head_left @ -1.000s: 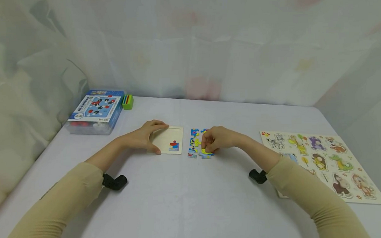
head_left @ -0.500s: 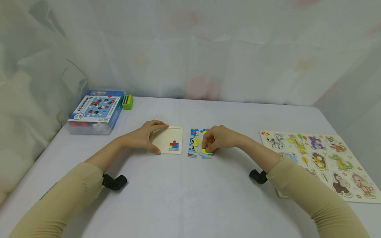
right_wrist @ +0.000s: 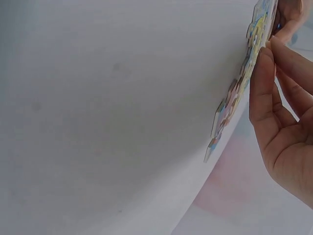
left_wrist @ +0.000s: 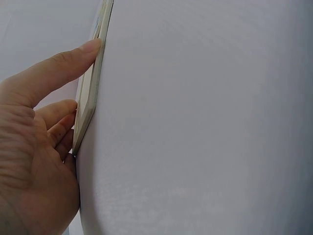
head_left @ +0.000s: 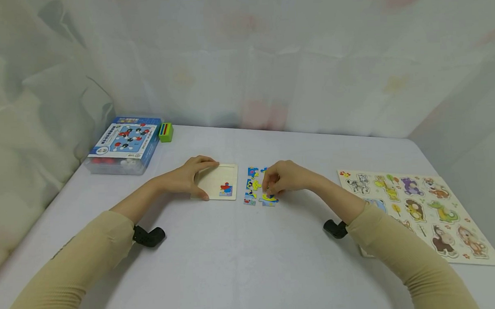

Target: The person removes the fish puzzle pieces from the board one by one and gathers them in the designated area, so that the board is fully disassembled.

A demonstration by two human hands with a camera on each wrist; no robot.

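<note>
My left hand [head_left: 188, 176] grips a small square wooden puzzle tray [head_left: 213, 179] at its left side, thumb on the near edge and fingers on the far edge. A red and blue puzzle piece [head_left: 226, 189] lies in the tray's near right corner. My right hand [head_left: 287, 176] is over the right column of colorful puzzle pieces [head_left: 253, 185], with thumb and index finger pinching a puzzle piece [right_wrist: 268, 45] that they mostly hide. In the left wrist view the thumb presses on the tray's edge [left_wrist: 90, 90]. Several pieces line up on the cloth in the right wrist view.
A large animal puzzle board [head_left: 421, 212] lies at the right, partly under my right forearm. At the back left stand a molecule-model box [head_left: 124, 145] and a small green box [head_left: 166, 132]. A white cloth [head_left: 251, 263] covers the table; curtains rise behind it.
My right hand has risen a little over the right column, and more of the yellow pieces below its fingertips shows. My left hand and the tray have stayed still.
</note>
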